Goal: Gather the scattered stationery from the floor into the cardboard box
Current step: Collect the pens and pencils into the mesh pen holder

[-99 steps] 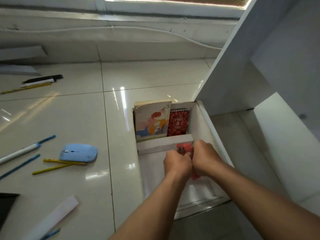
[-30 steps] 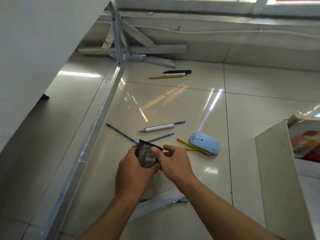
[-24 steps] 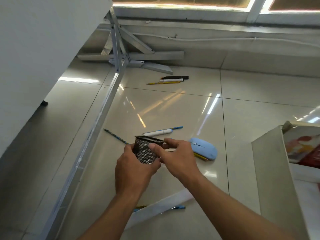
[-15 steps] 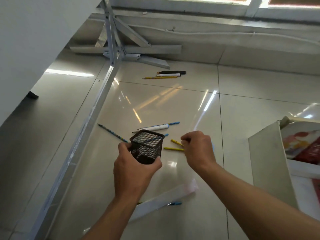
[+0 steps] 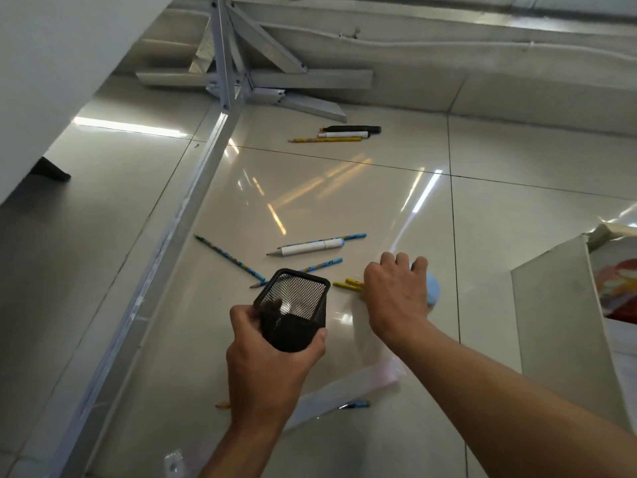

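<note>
My left hand (image 5: 265,367) grips a black mesh pen holder (image 5: 293,312), tilted with its mouth facing away from me, above the floor. My right hand (image 5: 396,298) reaches down over the right ends of two yellow pencils (image 5: 348,285) and the blue mouse (image 5: 433,293); its fingertips are hidden. A white marker (image 5: 310,248) and blue pencils (image 5: 231,258) lie just beyond. The cardboard box (image 5: 551,305) stands at the right with a picture book (image 5: 617,284) in it.
A black marker (image 5: 351,128), a white marker (image 5: 344,134) and a yellow pencil (image 5: 324,140) lie farther off near a metal frame (image 5: 227,81). A clear ruler (image 5: 344,391) lies near me over a blue pen (image 5: 356,404). A metal rail (image 5: 186,215) runs along the left.
My right hand let go of the mesh holder and moved right and down onto the yellow pencils and mouse. My left hand keeps the holder, now tilted forward.
</note>
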